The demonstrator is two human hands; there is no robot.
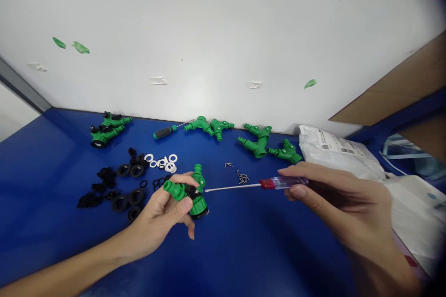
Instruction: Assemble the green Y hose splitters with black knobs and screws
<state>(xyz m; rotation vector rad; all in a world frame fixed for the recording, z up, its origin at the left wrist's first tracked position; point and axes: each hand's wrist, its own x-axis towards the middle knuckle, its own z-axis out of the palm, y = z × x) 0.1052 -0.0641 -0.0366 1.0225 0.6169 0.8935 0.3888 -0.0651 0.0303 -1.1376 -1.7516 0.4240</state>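
On the blue table (52,222), we see the left hand (156,222) closed around one green plastic hose splitter (198,205). The right hand (341,209) is almost closed and holds one red-handled screwdriver (268,184), and its thin tip is just beside the splitter's black part (192,190). Behind them we count seven more green splitters (258,141) in three groups, and one more screwdriver (164,132) with a black grip. Near the hands lie small screws (240,177), white washers (162,162) and black rings (120,203). One white plastic bag (334,151) lies at the right.
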